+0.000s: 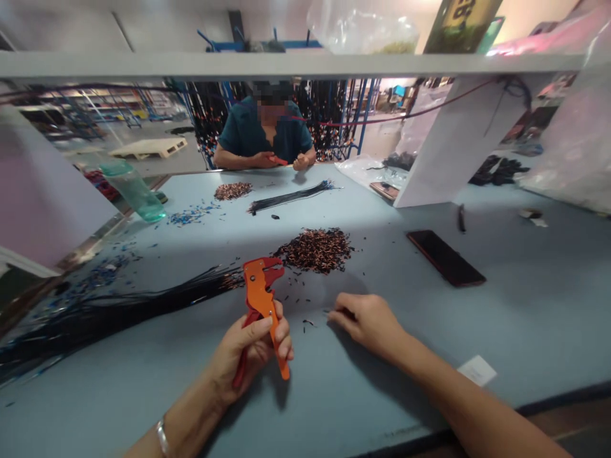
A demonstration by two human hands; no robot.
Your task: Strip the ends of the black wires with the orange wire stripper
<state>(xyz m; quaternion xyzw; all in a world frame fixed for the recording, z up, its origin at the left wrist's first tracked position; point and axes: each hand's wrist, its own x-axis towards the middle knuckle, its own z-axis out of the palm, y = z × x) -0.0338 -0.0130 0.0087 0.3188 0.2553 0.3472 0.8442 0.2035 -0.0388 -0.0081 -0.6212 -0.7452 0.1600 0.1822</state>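
Note:
My left hand (pixel 255 350) is wrapped round the handles of an orange and red wire stripper (pixel 258 289), whose jaws point up and away from me. To its right, my right hand (pixel 363 316) is low over the table with thumb and fingers pinched together. A tiny dark bit shows at those fingertips, too small to name. Beyond both hands lies a heap of short black and copper wire offcuts (pixel 317 250), with a few loose bits scattered nearer. Left of the stripper stretches a long bundle of black wires (pixel 157 303), copper showing at the near-centre ends.
Across the table (pixel 529 305) a co-worker (pixel 266 130) holds a red tool. Before them lie a second wire bundle (pixel 291 196) and offcut pile (pixel 233 190). A phone (pixel 446 257) and white label (pixel 477 370) lie right; a green bottle (pixel 133 191) stands left. A shelf (pixel 286 65) spans above.

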